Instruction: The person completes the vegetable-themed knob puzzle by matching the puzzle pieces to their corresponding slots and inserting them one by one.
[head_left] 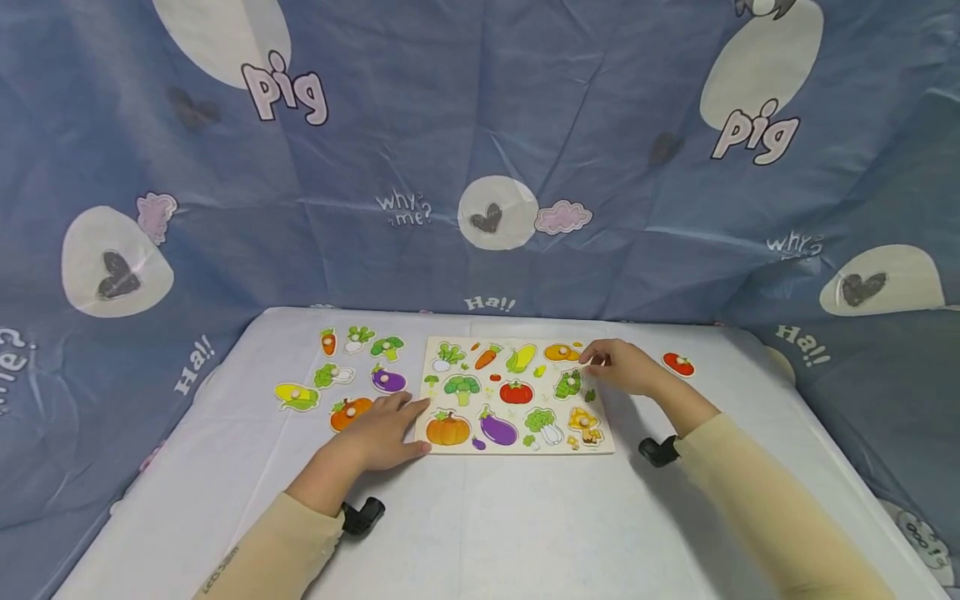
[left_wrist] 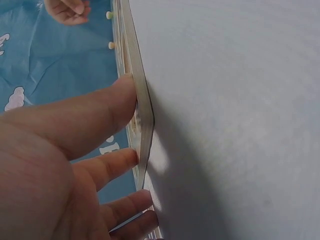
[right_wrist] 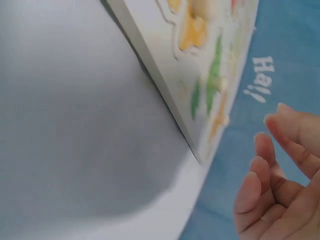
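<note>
1. On the white-covered desk point(head_left: 510, 525), toward the far side, I record a vegetable board point(head_left: 546, 393) lying face up.
2. Three knobbed pieces sit on the board's right side: a yellow-orange piece point(head_left: 561, 353) at the far right, a green leafy piece point(head_left: 567, 383) nearer, and a mushroom piece point(head_left: 583, 421) by the near right corner.
3. Left hand point(head_left: 382, 433): stationed at the board's near left corner. I find its grip spread, the thumb touching the near edge and fingertips touching the left edge.
4. Right hand point(head_left: 622, 367): positioned over the far right part of the board, fingertips near the yellow-orange piece. I note its grip loosely bent, holding nothing that I can see; from the head view alone I cannot tell whether it touches that piece.
5. Left of the board I count seven loose pieces: far, a carrot point(head_left: 328, 342), a radish point(head_left: 358, 340) and a broccoli point(head_left: 387, 347); midway, a cabbage point(head_left: 333, 375) and an eggplant point(head_left: 387, 380); nearer, a corn point(head_left: 297, 396) and a pumpkin point(head_left: 349, 412), the last just beside the left hand.
6. Right of the board, beyond the right hand, lies a loose tomato point(head_left: 678, 364).
7. Behind the desk hangs a blue printed cloth point(head_left: 420, 125).
</note>
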